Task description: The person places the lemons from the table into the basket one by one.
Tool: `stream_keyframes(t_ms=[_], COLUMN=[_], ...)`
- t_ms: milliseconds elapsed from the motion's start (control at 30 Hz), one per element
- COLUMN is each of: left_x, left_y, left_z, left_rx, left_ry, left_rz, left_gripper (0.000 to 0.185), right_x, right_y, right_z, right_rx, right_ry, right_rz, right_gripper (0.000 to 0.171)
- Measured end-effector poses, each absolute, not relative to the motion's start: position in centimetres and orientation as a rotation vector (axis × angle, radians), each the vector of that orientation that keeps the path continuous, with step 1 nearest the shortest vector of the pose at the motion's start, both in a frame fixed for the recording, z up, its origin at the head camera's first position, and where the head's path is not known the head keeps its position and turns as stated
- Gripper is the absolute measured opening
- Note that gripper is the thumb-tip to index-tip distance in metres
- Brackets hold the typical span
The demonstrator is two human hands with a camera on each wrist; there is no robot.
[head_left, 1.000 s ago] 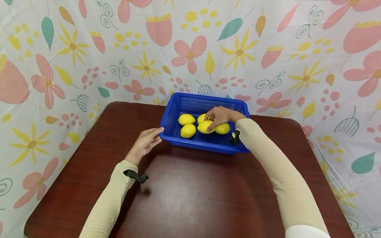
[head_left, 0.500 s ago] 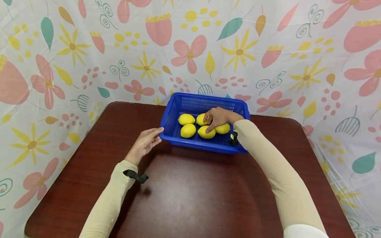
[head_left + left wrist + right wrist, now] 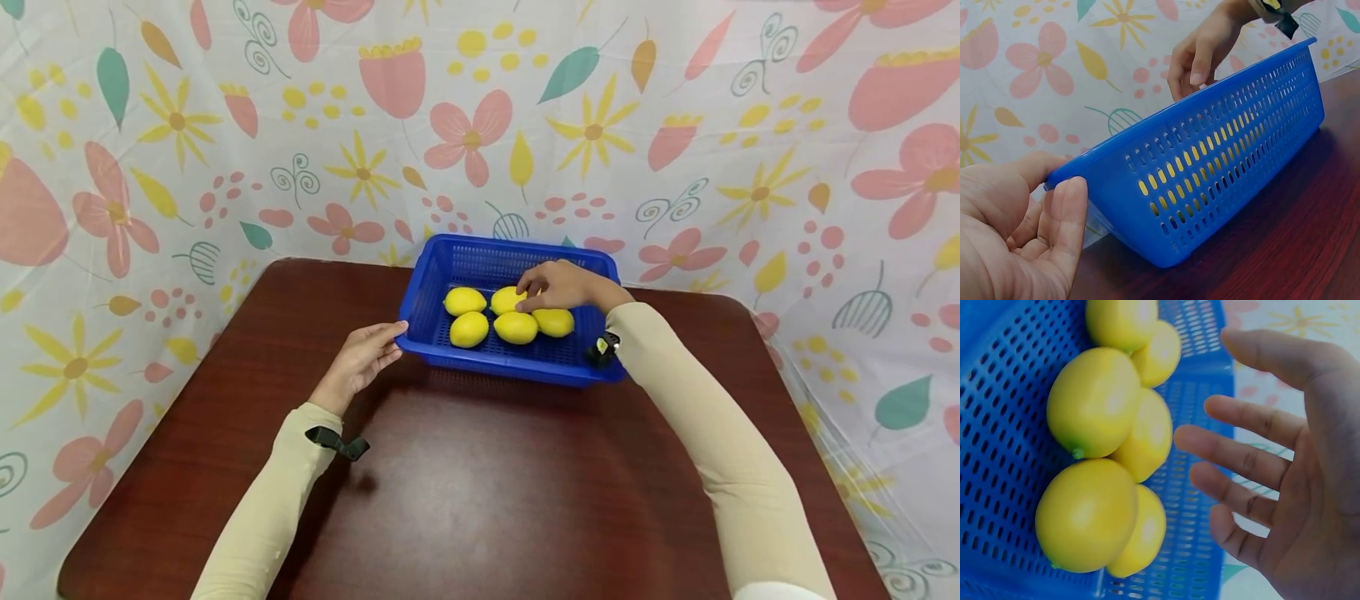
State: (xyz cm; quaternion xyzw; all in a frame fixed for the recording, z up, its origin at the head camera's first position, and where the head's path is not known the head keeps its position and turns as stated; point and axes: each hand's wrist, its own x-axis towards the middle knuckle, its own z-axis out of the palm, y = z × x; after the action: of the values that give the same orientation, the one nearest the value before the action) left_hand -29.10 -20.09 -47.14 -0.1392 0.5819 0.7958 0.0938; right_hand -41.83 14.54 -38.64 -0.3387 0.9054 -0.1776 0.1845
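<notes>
Right hand: fingers spread, holding nothing, just above lemons.
Left hand: relaxed, fingertips touching basket corner.
Risk: loose lemons roll if nudged; unpinned basket may slide on tabletop.

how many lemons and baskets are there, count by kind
yellow lemons: 5
blue basket: 1
total: 6

Five lemons lie in one blue basket, with two hands near.
</notes>
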Motion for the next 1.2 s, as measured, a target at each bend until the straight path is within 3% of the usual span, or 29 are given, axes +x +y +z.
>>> stream_keyframes(t_ms=[267,1000,1200], left_x=[-29.2,-29.7,-29.9], left_y=[-20.4,-20.7,-20.6], left_z=[-46.9,-46.8,-46.8], left_rx=[-0.395,-0.321,-0.213], left_ry=[1.776,1.891,2.194], left_rz=[2.334,2.298,2.155], left_gripper=[0.015,0.009,0.033], right_x=[-38.9,-30.1,-28.9], right_y=[15.8,24.3,26.2], right_z=[-38.7,-41.4,-43.1], right_rx=[-0.992,-0.544,-0.444], right_ry=[2.748,3.281,3.346], right_rz=[-0.553,-0.806,-0.804], right_gripper=[0.043,0.032,0.034])
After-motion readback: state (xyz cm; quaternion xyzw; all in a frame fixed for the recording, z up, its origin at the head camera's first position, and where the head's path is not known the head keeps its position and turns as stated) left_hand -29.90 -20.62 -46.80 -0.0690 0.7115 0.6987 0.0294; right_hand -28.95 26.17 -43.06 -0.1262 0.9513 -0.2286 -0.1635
